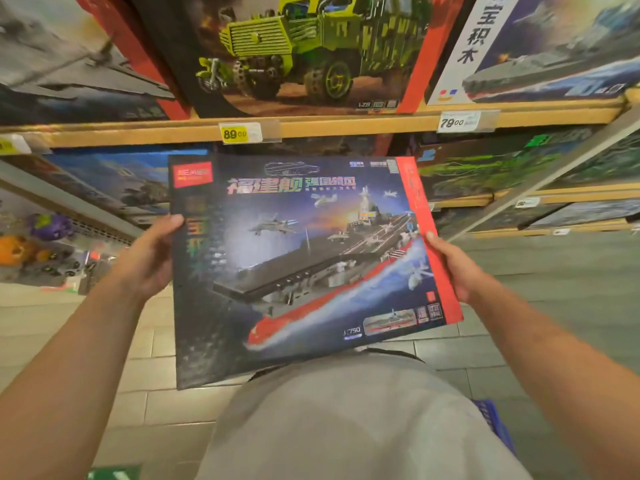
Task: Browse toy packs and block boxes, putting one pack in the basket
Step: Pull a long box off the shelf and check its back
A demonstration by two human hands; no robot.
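I hold a large flat block box in front of my chest, its face printed with a grey and red aircraft carrier and jets. My left hand grips the box's left edge, thumb on the front. My right hand grips its red right edge, thumb on top. A corner of the blue basket shows low on the right, beside my grey shirt, mostly hidden.
A wooden shelf with price tags 89.00 and 79.00 carries a green truck box and a warship box. More boxes fill lower shelves. Small toys hang at left. Tiled floor lies below.
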